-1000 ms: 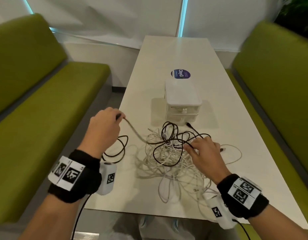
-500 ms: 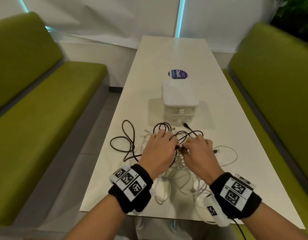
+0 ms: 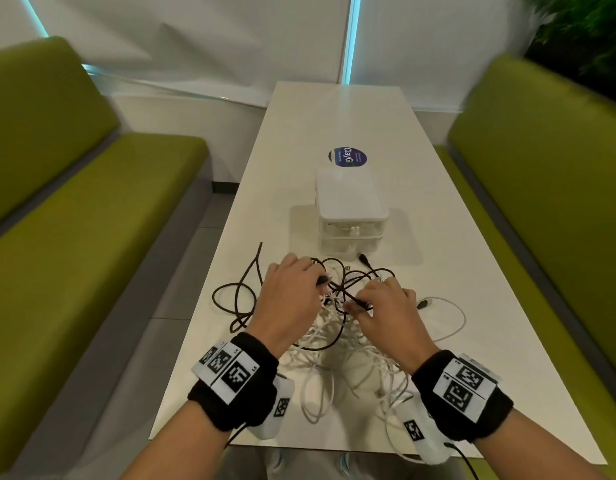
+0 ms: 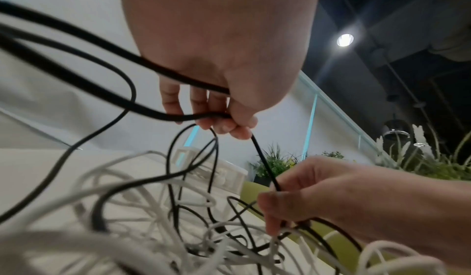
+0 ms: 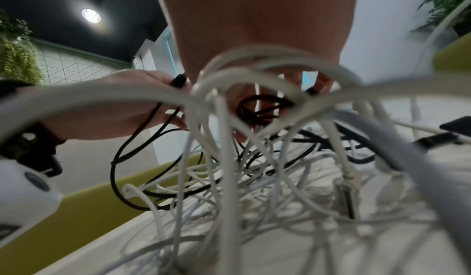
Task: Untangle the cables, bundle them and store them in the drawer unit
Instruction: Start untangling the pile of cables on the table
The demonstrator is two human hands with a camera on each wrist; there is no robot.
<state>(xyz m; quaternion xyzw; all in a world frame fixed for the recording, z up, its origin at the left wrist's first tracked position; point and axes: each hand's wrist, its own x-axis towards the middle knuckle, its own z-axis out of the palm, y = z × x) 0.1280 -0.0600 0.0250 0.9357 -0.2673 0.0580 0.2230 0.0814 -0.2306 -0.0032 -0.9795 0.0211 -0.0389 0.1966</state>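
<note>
Both hands — left hand, right hand — pinch the black cable.

Green benches, white table.

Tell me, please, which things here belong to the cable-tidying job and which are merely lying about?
Job: black cable, pinched by left hand and right hand; white cables; drawer unit.
Lying about: round sticker, green benches, plants.

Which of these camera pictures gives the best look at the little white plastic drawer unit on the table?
The head view: the white plastic drawer unit shows whole, with its lid and two closed drawers, beyond the tangled cables. The left wrist view shows only a blurred corner of it behind cable loops. In the right wrist view I cannot make it out.
</note>
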